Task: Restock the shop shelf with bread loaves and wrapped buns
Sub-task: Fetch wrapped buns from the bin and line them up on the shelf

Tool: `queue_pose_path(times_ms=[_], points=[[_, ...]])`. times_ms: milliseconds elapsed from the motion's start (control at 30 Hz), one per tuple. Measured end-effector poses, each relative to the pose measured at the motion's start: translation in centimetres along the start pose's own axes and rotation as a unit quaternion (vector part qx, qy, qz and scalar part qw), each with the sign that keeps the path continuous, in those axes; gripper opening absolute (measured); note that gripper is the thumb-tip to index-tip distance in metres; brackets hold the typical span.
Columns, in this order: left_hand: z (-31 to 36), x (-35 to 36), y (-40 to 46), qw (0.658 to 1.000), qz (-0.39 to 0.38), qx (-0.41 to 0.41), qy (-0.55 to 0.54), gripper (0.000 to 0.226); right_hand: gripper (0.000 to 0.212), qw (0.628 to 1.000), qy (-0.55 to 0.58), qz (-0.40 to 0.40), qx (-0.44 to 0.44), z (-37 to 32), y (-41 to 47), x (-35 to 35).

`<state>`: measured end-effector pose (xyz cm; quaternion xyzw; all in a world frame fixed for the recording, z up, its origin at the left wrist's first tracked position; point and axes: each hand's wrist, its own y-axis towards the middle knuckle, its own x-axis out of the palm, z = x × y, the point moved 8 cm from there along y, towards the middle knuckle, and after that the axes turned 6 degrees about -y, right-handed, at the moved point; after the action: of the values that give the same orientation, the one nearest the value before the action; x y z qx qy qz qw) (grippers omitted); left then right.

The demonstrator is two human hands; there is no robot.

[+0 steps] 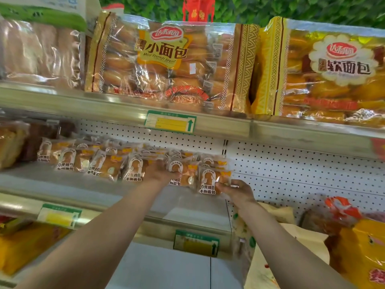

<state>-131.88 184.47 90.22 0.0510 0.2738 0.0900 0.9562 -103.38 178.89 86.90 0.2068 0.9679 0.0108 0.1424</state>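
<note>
Step in hand, as judged: lining up wrapped buns along the middle shelf (pixel 87 185); row of buns (pixel 104 163) runs from the left toward the centre, standing on edge against the pegboard (pixel 291 163).

Left hand (pixel 160 171) lies on the row near its right end, fingers curled over a bun (pixel 135 170); whether it grips or only steadies, cannot tell.

Right hand (pixel 237 190) holds the end bun (pixel 212 180) by its lower right corner, fingers pinched narrow on the wrapper; this bun touches its neighbour and stands at the row's right end.

Next move, judged: seat the end bun upright and flush with the row, label forward; shelf to the right is bare, so the row can extend that way; thin wrappers look slippery, so a leaning pack could tip the row.

Writing: bun wrappers read "0蔗糖" over "手撕面包"; top shelf, big bag (pixel 164 65) reads "小面包", "Mini French bread", red brand oval too blurred to read with confidence; yellow bag (pixel 333 71) reads "软面包"; price tag (pixel 170 122) green and yellow with an up arrow, print illegible; lower tag (pixel 195 243) likewise.
</note>
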Motion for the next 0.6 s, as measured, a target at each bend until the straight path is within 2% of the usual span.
queue_pose_path(times_ms=[167, 367, 533, 600], points=[[0.3, 0.3, -0.2, 1.0, 0.011, -0.004, 0.0, 0.083, 0.052, 0.999, -0.025, 0.018, -0.007, 0.4, 0.7, 0.4], [0.5, -0.6, -0.1, 0.999, 0.028, -0.003, 0.029, 0.064, 0.048, 0.999, 0.021, 0.037, -0.006, 0.9, 1.1, 0.3], [0.9, -1.4, -0.6, 0.997, 0.07, 0.006, 0.013, 0.074, 0.055, 0.999, 0.025, 0.035, -0.002, 1.5, 1.3, 0.9], [0.9, -1.3, -0.7, 0.996, 0.078, 0.015, 0.029, 0.07, 0.054, 1.0, 0.017, 0.026, -0.001, 1.4, 1.2, 1.1]])
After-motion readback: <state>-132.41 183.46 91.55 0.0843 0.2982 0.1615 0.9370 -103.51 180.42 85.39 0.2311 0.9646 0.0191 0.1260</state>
